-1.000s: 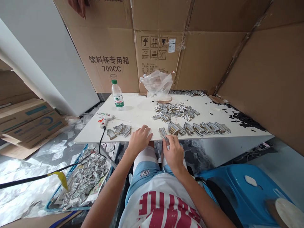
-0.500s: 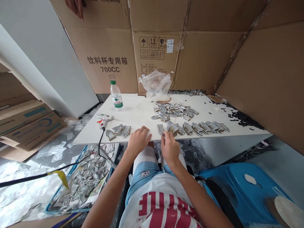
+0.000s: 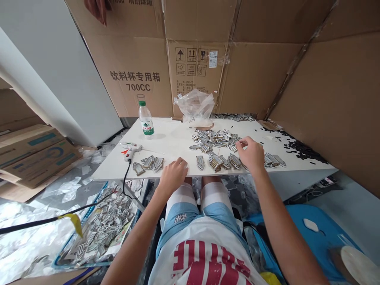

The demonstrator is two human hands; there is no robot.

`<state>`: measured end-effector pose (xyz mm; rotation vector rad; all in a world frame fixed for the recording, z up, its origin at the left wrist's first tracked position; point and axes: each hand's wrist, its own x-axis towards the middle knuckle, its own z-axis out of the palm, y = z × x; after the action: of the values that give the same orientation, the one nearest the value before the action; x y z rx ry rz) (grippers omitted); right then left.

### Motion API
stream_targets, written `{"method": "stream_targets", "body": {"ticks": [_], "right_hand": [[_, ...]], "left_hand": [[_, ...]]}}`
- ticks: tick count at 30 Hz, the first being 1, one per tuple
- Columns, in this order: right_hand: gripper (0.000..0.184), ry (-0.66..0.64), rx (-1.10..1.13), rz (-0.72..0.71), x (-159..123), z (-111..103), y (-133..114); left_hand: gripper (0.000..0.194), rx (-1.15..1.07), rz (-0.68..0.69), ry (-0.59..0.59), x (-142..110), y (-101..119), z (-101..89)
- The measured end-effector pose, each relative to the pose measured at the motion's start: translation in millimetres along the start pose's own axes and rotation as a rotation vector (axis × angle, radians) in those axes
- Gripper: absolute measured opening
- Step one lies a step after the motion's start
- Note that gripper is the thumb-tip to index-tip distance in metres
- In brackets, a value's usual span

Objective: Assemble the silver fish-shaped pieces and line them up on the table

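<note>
My left hand [image 3: 173,173] lies open on the front edge of the white table [image 3: 172,140], holding nothing. My right hand [image 3: 252,153] hovers over a row of stacked silver pieces [image 3: 221,160], its thumb and fingers pinched together at the edge of the loose pile of silver pieces [image 3: 215,138]. What the fingers hold, if anything, is too small to see. A single silver piece [image 3: 200,162] lies alone between my hands. A small group of silver pieces [image 3: 150,163] lies left of my left hand.
A glue gun [image 3: 130,149] with a black cord, a water bottle [image 3: 146,120] and a clear plastic bag [image 3: 196,104] sit on the table. Black scraps [image 3: 299,149] litter its right side. Cardboard walls surround it. A floor tray [image 3: 97,229] holds more pieces. Another person's hand [image 3: 96,8] shows at top left.
My right hand left the front edge near the single piece and moved right and away, over the row toward the loose pile. My left hand stayed put.
</note>
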<state>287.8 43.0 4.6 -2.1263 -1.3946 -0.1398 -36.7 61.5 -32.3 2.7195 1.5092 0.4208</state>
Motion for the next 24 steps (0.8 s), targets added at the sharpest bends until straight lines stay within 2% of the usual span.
{"method": "stream_targets", "body": {"ticks": [3, 7, 13, 17, 21, 24], "right_hand": [[0.021, -0.216, -0.070, -0.015, 53, 14, 24], [0.019, -0.325, -0.188, -0.026, 86, 38, 32], [0.030, -0.438, -0.354, -0.012, 99, 56, 31], [0.030, -0.473, -0.385, -0.032, 100, 59, 29], [0.030, -0.482, -0.367, -0.050, 99, 62, 28], [0.035, -0.466, -0.324, -0.027, 101, 61, 30]], "left_hand": [[0.032, -0.057, 0.004, 0.030, 1, -1, -1.8], [0.042, -0.180, 0.030, 0.069, 1, -6, -0.5], [0.060, -0.421, 0.096, 0.085, 1, -17, 5.5], [0.062, -0.744, 0.120, 0.160, 0, -16, -2.6], [0.061, -0.876, 0.037, 0.168, -4, -12, -12.9], [0.051, -0.985, -0.049, 0.147, -7, -8, -16.8]]}}
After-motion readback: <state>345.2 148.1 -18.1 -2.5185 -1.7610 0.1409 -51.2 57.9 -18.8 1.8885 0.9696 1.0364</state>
